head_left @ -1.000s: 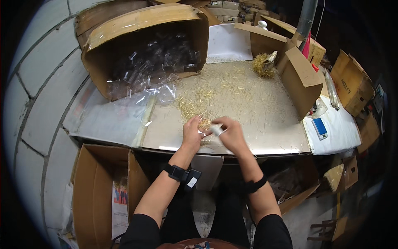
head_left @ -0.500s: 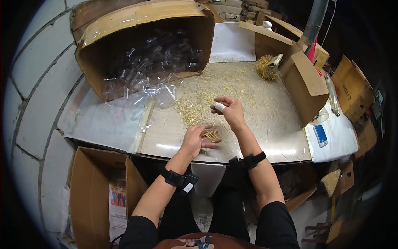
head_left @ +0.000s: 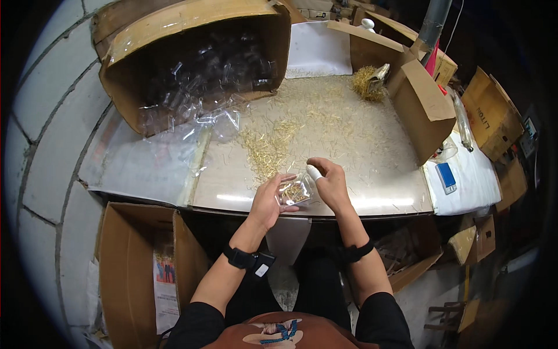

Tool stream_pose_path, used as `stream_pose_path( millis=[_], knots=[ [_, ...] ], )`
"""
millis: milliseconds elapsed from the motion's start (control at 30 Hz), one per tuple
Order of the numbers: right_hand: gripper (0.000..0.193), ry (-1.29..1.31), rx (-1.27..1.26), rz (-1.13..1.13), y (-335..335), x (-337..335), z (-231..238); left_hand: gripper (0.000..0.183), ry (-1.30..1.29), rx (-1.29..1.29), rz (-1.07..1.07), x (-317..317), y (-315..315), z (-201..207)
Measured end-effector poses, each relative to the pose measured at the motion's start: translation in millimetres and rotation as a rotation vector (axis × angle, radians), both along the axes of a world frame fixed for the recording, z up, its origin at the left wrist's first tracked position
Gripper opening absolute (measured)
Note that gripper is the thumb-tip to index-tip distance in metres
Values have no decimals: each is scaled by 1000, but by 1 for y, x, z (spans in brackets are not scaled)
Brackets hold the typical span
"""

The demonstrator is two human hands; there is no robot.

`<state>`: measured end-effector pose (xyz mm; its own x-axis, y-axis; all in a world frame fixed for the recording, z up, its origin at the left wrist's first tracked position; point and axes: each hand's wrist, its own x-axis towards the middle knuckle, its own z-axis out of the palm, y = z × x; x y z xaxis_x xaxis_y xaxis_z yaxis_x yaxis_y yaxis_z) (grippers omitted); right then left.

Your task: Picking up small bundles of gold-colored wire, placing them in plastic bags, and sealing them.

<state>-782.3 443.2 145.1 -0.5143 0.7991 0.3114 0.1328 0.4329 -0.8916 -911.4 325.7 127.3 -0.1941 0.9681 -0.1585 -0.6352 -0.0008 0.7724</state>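
Note:
A small clear plastic box (head_left: pixel 295 191) with a cluster of thin gold-coloured metal pins inside lies in my left hand (head_left: pixel 268 200), whose fingers and thumb wrap round its left side. My right hand (head_left: pixel 330 185) is closed at the box's right edge, with a white cover (head_left: pixel 314 173) on one digit touching the clear plastic. Its other fingers curl, and what lies behind them is hidden. Just beyond the box, a loose heap of the same gold pins (head_left: pixel 264 152) spreads over the pale worktop (head_left: pixel 372 180).
A big cardboard box (head_left: pixel 197 17) on its side holds many clear plastic boxes (head_left: pixel 203 75). At the back right sits a tangled gold bundle (head_left: pixel 367 84) beside a cardboard wall (head_left: pixel 427 104). A blue device (head_left: pixel 446 176) lies right; an open carton (head_left: pixel 133 262) stands below left.
My right hand has come down and toward me from over the pins to the plastic box. My left hand has turned the box so its contents show more plainly.

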Motion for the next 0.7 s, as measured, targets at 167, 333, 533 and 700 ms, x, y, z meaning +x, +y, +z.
stream_pose_path(
  millis=[167, 333, 533, 700],
  knots=[
    [31, -264, 80, 37, -12, 14, 30, 41, -127, -15, 64, 9, -54, -12],
    [51, -317, 350, -215, -15, 58, -11, 33, -263, 15, 193, 8, -133, -40],
    [77, -536, 395, -210, -29, 2, -44, 21, -209, -129, 211, -13, -185, -87],
    [70, -768, 576, 105, -56, -71, -43, 23, -10, -333, 224, -13, -203, -122]
  ],
)
